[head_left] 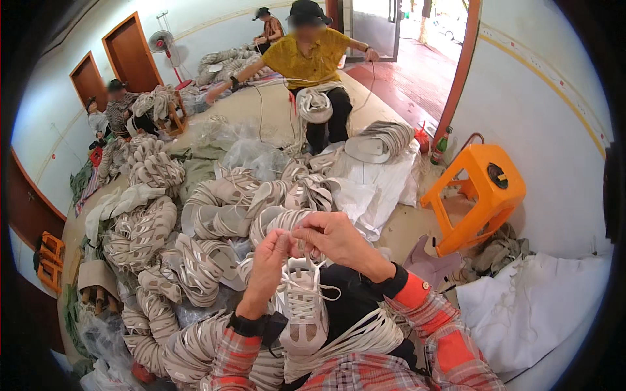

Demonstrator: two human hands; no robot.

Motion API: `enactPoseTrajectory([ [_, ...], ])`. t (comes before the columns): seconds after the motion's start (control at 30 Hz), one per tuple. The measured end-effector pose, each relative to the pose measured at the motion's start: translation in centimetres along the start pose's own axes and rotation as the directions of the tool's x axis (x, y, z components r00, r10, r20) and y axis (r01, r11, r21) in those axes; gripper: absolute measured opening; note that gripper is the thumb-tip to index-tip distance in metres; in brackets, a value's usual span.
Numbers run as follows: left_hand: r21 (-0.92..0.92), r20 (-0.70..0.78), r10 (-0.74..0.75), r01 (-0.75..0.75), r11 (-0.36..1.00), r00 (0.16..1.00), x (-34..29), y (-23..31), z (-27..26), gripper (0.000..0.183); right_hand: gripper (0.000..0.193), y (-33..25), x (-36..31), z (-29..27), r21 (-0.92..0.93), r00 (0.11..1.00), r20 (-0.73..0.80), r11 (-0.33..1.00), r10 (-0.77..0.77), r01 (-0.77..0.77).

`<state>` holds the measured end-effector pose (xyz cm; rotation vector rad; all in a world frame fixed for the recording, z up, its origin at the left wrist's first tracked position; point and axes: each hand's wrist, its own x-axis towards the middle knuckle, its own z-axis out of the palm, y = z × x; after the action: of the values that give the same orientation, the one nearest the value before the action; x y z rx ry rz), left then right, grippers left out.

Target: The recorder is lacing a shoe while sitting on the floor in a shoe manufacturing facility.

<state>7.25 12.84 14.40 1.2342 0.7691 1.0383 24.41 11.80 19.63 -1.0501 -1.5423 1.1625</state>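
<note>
The shoe [303, 319] lies at 6 o'clock from both hands, upright, close above the lap. Its long axis runs nearly 12 to 6, toe cap toward the wearer and opening right under the fingers. Taking the shoe as the centre of the dial, the left hand [267, 266] sits at 11 o'clock, just beside the opening's edge, and is the nearer one; the right hand [339, 241] reaches in from 1 o'clock and stands a little higher and farther off.

Both hands are pinched, thumb to forefinger, their tips meeting just beyond the opening. They appear to grip lace [301, 304] between them, though the strand there is too fine to trace with certainty. Lower down, the lace crosses the shoe in rows, and one slack loop swings out at 2 o'clock, free of either hand.

At 4 o'clock from the shoe a bundle [368, 335] of pale strands spreads over the lap. A big pile [225, 192] of similar shoes, many nested into curved stacks, fills the floor from 8 round to 12. An orange stool [479, 189] stands at 2, well apart, and white cloth [521, 313] lies at 3.
</note>
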Motion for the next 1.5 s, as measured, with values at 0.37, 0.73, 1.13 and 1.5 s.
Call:
enactPoseTrajectory([
  [0.37, 0.330, -0.148, 0.188, -0.131, 0.935, 0.971, -3.6, 3.3, 2.0, 0.019, 0.011, -1.0, -1.2, 0.4, 0.042, 0.992, 0.124, 0.999, -0.004, -0.001],
  [0.73, 0.717, 0.217, 0.637, -0.564, 0.411, 0.740, -6.0, 5.6, 4.9, 0.008, 0.013, -0.5, -4.2, -2.2, 0.365, 0.947, 0.322, 0.921, 0.014, -0.138],
  [1.13, 0.433, 0.044, 0.365, -0.347, 0.832, 0.930, -2.9, 5.4, 2.8, 0.008, 0.017, 8.1, -4.8, -0.7, 0.120, 0.959, 0.269, 0.985, 0.086, -0.123],
  [1.5, 0.449, 0.083, -0.781, 0.677, 0.584, 0.619, 2.5, -15.1, -10.9, 0.043, 0.079, 30.3, -11.7, -9.0, -0.588, 0.855, -0.434, 0.630, 0.284, -0.507],
])
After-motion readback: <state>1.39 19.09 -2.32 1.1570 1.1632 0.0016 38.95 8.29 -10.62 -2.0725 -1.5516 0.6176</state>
